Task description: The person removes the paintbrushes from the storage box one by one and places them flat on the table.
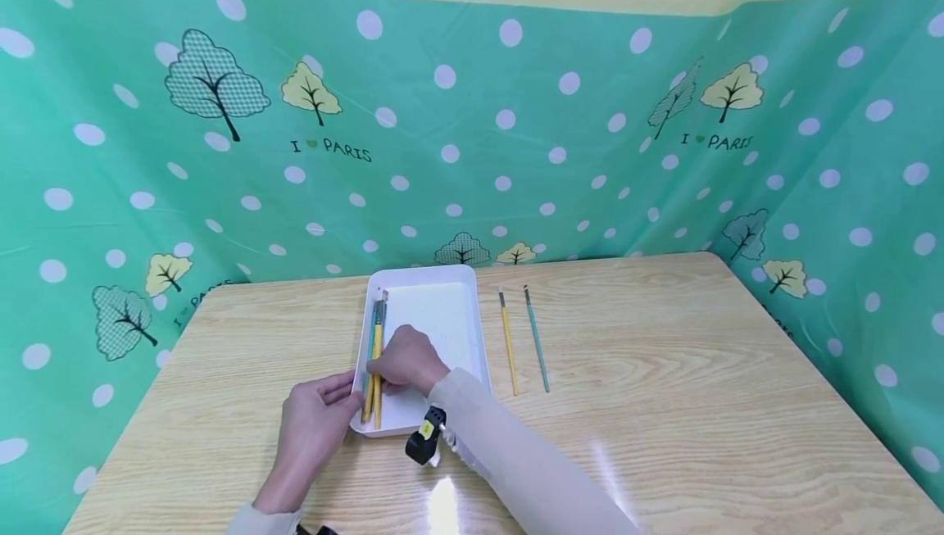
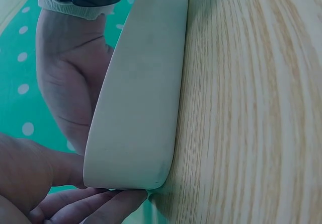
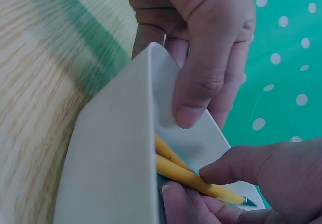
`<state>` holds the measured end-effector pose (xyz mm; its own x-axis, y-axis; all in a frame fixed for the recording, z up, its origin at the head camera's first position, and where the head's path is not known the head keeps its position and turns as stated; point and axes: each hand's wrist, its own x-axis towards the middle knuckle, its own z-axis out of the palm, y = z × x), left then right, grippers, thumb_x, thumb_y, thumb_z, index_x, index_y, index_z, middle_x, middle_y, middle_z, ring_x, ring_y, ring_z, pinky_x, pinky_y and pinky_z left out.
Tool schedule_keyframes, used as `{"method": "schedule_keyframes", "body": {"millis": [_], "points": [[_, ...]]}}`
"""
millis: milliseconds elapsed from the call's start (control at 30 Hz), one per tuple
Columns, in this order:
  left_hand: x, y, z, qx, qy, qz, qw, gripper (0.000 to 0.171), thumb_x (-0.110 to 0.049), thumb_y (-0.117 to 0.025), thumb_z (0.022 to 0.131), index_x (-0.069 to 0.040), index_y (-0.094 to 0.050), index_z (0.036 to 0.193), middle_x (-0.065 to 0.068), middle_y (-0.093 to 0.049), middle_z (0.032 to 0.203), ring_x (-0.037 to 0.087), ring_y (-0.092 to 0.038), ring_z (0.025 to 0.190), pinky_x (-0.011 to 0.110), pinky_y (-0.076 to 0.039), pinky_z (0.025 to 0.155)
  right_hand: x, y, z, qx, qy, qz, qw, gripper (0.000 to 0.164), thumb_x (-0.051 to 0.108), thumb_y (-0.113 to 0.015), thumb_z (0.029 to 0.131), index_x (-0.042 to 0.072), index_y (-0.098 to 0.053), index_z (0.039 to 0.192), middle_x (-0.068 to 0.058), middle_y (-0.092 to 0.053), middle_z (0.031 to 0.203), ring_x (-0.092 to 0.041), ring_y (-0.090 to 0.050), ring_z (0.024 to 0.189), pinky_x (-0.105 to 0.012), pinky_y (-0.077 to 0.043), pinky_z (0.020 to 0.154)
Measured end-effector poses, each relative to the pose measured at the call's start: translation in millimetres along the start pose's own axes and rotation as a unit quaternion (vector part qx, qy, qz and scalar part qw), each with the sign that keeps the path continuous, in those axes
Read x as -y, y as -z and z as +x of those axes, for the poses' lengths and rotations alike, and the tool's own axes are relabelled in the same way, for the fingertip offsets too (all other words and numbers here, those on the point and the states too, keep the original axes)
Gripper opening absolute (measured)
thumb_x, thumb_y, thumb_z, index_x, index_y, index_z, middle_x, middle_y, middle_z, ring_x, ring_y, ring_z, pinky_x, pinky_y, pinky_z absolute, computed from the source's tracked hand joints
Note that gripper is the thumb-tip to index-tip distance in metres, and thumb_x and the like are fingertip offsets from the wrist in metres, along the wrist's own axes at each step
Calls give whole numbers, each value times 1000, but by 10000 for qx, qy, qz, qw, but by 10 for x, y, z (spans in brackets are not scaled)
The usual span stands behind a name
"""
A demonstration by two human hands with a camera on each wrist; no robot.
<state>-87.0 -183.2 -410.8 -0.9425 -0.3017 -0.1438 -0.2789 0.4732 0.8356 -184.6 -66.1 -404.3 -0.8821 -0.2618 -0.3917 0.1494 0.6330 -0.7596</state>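
Note:
A white tray (image 1: 435, 306) lies on the table, with several yellow and teal paintbrushes along its left side. My left hand (image 1: 313, 424) holds the tray's near left wall; in the right wrist view its thumb (image 3: 193, 93) is inside the rim and its other fingers are outside. Reaching into the tray, my right hand (image 1: 409, 359) pinches a yellow paintbrush (image 3: 183, 175) between thumb and fingers. Another yellow paintbrush (image 3: 168, 152) lies right beside it. The left wrist view shows the tray's outer wall (image 2: 141, 93) and hides the brushes.
On the wood-grain table (image 1: 664, 387), a yellow paintbrush (image 1: 509, 346) and a teal paintbrush (image 1: 537, 340) lie side by side, right of the tray. A green dotted curtain (image 1: 472, 125) hangs behind the table and at both sides.

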Motion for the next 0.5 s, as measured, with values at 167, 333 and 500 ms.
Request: {"method": "schedule_keyframes", "body": {"millis": [167,333,500], "points": [[-8,-6,-9,-39,40,-5,10000,37,-7,-63,94,5,-65,129,25,-71,120,37,-72,112,28,-66,79,-39,77,-17,321,49,722,9969,18,11,-72,92,6,-65,76,-11,-72,69,-20,-74,61,-25,-65,56],[-8,-2,-15,-42,56,-49,10000,37,-6,-62,94,6,-65,128,26,-71,119,36,-72,112,23,-66,72,-96,149,-11,541,49,1379,9890,11,6,-71,92,4,-67,82,-12,-74,73,-24,-77,68,-30,-67,64],[-8,3,-16,-21,67,-44,10000,37,-7,-62,94,7,-65,129,26,-71,120,37,-71,113,25,-66,75,-137,201,-9,430,98,1410,9890,9,7,-72,92,4,-67,86,-10,-73,75,-24,-77,69,-30,-67,64]]}}
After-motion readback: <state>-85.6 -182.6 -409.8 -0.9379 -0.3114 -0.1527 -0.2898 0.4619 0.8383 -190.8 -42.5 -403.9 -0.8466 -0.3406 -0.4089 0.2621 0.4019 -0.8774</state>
